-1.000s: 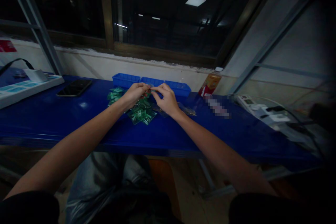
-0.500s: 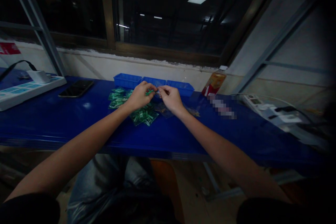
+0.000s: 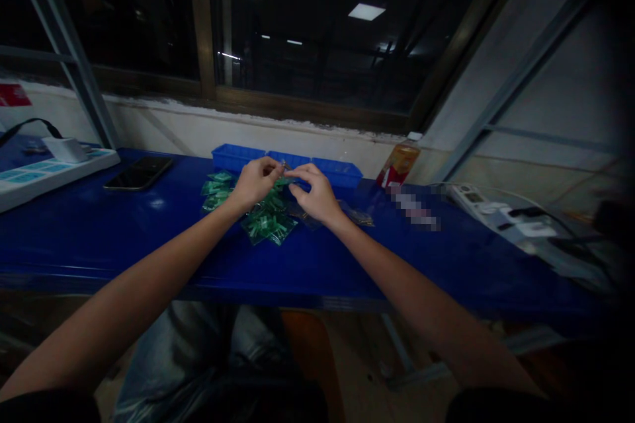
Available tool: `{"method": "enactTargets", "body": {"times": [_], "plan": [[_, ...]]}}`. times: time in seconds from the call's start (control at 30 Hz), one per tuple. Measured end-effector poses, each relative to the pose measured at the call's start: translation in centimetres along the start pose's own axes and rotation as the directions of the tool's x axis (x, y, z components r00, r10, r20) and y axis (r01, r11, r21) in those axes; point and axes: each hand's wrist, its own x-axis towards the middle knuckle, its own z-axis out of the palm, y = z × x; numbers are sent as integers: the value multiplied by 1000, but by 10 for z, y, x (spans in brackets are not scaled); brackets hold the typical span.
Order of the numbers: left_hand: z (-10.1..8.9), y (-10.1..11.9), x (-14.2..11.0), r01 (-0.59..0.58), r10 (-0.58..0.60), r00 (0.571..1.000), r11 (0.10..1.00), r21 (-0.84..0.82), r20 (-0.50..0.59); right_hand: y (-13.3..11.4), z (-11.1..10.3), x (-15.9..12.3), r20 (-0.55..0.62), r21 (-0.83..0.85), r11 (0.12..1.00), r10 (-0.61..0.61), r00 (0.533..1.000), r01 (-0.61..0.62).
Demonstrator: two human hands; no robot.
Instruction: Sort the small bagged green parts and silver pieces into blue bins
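My left hand [image 3: 254,182] and my right hand [image 3: 313,193] meet above a heap of small green packets [image 3: 268,223] on the blue table [image 3: 124,231]. Both hands pinch one small green packet [image 3: 284,180] between their fingertips, held just over the heap. More green packets [image 3: 214,186] lie to the left of my left hand. A few clear little bags [image 3: 357,214] lie right of my right hand. Behind the hands stands a row of blue trays [image 3: 337,170].
A black phone [image 3: 139,172] lies at the left, beside a white power strip [image 3: 30,168] with a charger. A bottle [image 3: 397,166] stands at the wall to the right. Another power strip [image 3: 501,215] with cables lies far right. A dark window runs behind the table.
Both hands stay together over the heap, shifting slightly while working the small packet between the fingertips. The view has tilted a little.
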Motion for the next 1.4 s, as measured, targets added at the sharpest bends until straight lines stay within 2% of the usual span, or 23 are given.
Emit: {"method": "enactTargets", "body": {"times": [0.07, 0.13, 0.2, 0.27, 0.33, 0.4, 0.43, 0.5, 0.53, 0.63, 0.7, 0.83, 0.9, 0.93, 1.0, 1.1, 1.27, 1.33, 1.4], "plan": [[0, 1, -2, -205, 213, 977, 944, 258, -5, 1, 0, 2, 82, 209, 955, 198, 977, -211], [0, 3, -4, -332, 343, 938, 850, 408, 50, 3, -1, 4, 160, 384, 830, 372, 914, -404], [1, 5, -6, -393, 392, 914, 796, 460, 102, 5, -2, 5, 157, 462, 733, 487, 859, -500], [2, 4, -6, -422, 402, 904, 775, 471, 147, 8, -4, 7, 102, 434, 736, 533, 840, -520], [4, 1, -6, -422, 389, 905, 773, 473, 172, 12, -10, 11, -10, 306, 836, 481, 877, -455], [6, -3, -6, -397, 354, 918, 785, 476, 181, 19, -21, 18, -185, 93, 949, 314, 931, -301], [7, -6, -6, -381, 329, 925, 791, 479, 192, 25, -28, 23, -273, -36, 975, 200, 941, -218], [9, -11, -6, -365, 277, 929, 796, 482, 246, 41, -44, 31, -394, -263, 953, 37, 918, -151], [10, -13, -7, -368, 254, 924, 795, 481, 286, 51, -52, 34, -407, -345, 923, 16, 913, -170], [15, -18, -8, -376, 191, 902, 790, 485, 388, 77, -66, 34, -269, -524, 806, 149, 951, -275], [17, -21, -8, -364, 153, 899, 783, 504, 411, 85, -65, 28, -155, -571, 772, 231, 960, -278], [17, -22, -8, -360, 120, 893, 770, 527, 434, 84, -40, 15, 107, -538, 832, 227, 968, -136], [15, -21, -7, -346, 101, 894, 775, 529, 437, 83, -22, 11, 268, -529, 847, 221, 938, -48], [14, -20, -7, -333, 88, 897, 778, 533, 433, 84, -14, 11, 313, -530, 847, 237, 920, -38], [13, -18, -8, -308, 60, 903, 781, 544, 425, 88, -3, 12, 310, -539, 840, 269, 912, -64], [13, -15, -8, -286, 26, 905, 775, 563, 424, 93, 1, 15, 251, -572, 811, 313, 916, -120], [12, -12, -9, -277, -1, 901, 770, 575, 435, 89, -6, 20, 325, -596, 784, 432, 841, -173], [12, -11, -10, -267, -11, 904, 767, 583, 428, 88, -6, 20, 318, -588, 788, 431, 844, -181], [12, -11, -10, -259, -17, 907, 766, 589, 422, 90, -5, 19, 255, -588, 780, 432, 865, -216]]}}
